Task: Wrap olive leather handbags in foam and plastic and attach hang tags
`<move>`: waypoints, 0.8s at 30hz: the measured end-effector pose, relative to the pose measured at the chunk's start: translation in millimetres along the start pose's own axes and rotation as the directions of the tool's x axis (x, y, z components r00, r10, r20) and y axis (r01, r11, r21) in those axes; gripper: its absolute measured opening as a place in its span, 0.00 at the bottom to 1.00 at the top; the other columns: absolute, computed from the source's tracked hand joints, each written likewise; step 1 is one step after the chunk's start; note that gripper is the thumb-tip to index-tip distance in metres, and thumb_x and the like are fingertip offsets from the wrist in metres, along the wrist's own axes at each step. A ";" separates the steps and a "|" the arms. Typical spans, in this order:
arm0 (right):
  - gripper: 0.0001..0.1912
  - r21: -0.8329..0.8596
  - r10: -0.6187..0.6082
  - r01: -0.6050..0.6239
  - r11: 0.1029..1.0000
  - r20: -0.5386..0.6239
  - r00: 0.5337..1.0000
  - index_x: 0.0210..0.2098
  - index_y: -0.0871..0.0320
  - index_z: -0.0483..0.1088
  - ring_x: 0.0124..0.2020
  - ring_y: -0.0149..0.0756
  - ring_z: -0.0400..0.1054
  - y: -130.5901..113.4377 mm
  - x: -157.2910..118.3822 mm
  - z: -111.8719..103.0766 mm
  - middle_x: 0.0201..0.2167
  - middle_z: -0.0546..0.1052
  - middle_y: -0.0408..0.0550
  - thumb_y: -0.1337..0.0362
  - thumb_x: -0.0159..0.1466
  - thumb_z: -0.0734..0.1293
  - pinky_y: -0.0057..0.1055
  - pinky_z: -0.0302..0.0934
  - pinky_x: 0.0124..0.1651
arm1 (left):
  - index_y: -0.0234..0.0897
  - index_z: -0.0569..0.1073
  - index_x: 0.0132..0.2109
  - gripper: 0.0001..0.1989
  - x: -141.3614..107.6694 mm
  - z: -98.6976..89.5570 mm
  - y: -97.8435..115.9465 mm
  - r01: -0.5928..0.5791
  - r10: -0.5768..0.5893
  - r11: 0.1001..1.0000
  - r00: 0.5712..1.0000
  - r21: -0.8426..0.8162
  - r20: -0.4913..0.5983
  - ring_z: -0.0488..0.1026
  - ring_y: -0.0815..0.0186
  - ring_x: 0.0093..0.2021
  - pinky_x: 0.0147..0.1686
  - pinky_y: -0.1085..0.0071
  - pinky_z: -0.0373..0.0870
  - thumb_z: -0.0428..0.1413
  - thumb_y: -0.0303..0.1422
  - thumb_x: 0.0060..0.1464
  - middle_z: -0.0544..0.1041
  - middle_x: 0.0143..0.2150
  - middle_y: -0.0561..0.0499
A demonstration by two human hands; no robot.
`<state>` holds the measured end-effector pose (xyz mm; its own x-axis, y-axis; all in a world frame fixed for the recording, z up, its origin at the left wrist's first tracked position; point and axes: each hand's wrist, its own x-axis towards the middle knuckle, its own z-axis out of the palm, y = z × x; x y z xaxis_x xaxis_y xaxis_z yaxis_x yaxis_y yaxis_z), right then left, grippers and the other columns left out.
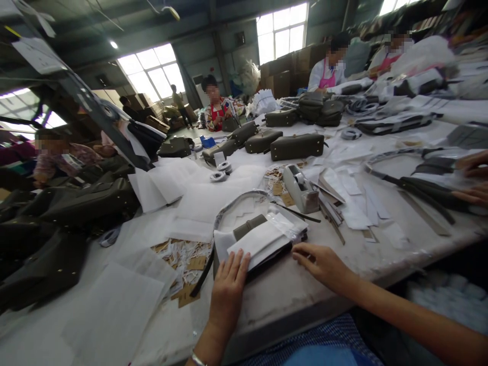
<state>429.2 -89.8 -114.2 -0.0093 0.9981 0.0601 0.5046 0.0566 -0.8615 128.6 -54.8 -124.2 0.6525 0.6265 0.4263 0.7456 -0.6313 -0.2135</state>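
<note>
A dark bag (249, 227) lies on the table in front of me, partly covered by folded white paper (263, 239) and clear tape. Its wrapped handle (224, 206) arches up behind it. My left hand (230, 284) rests flat on the paper's lower left edge, fingers stretched out. Beside the bag's right end is my right hand (322, 262), its fingers curled with thumb and index close together; whether anything small is between them is hidden. A grey tape dispenser (301, 189) stands behind the bag.
White sheets (110, 300) and brown tags with strings (190, 262) lie left. Dark bags (297, 147) stand farther back, others pile up at left (91, 203). Grey strips (331, 213) lie right of the dispenser. Another person's hands (475, 178) work at a bag on the right. Several people sit beyond.
</note>
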 end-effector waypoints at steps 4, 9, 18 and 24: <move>0.13 0.691 0.439 -0.513 0.509 0.305 0.845 0.37 0.57 0.68 0.44 0.42 0.77 -17.7 -10.9 38.8 0.38 0.80 0.50 0.60 0.57 0.73 0.37 0.69 0.50 | 0.40 0.55 0.70 0.29 -7.2 13.1 2.2 0.012 -0.015 0.998 0.999 -0.055 -0.051 0.65 0.56 0.65 0.61 0.56 0.67 0.46 0.22 0.64 0.65 0.68 0.48; 0.14 0.891 0.524 -0.455 0.002 0.386 0.759 0.35 0.56 0.66 0.45 0.37 0.76 -35.7 -2.1 61.2 0.40 0.79 0.48 0.69 0.50 0.71 0.36 0.62 0.57 | 0.45 0.55 0.71 0.29 -6.0 11.9 -2.9 0.061 -0.087 0.981 0.987 -0.183 -0.134 0.69 0.57 0.62 0.57 0.60 0.71 0.49 0.27 0.65 0.69 0.65 0.50; 0.26 0.878 0.317 -0.404 0.258 0.318 0.894 0.43 0.55 0.72 0.45 0.36 0.71 -76.2 15.8 75.9 0.42 0.77 0.42 0.73 0.44 0.70 0.32 0.62 0.49 | 0.42 0.48 0.72 0.40 -10.4 12.9 4.1 0.159 -0.220 0.944 0.955 -0.288 -0.197 0.68 0.48 0.62 0.58 0.53 0.68 0.58 0.40 0.60 0.67 0.66 0.40; 0.29 0.806 0.143 -0.375 0.459 0.349 0.926 0.52 0.55 0.72 0.47 0.39 0.73 -66.1 13.5 67.7 0.44 0.79 0.46 0.68 0.48 0.72 0.34 0.66 0.50 | 0.43 0.48 0.72 0.38 -8.0 25.8 11.2 0.226 -0.285 0.946 0.922 -0.232 -0.264 0.70 0.48 0.60 0.55 0.55 0.70 0.56 0.37 0.62 0.68 0.65 0.40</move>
<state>337.3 -78.5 -90.7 -0.2383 0.9402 -0.2434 -0.4607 -0.3301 -0.8239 135.3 -55.0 -152.7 0.3536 0.6365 0.6855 0.8214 -0.5618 0.0980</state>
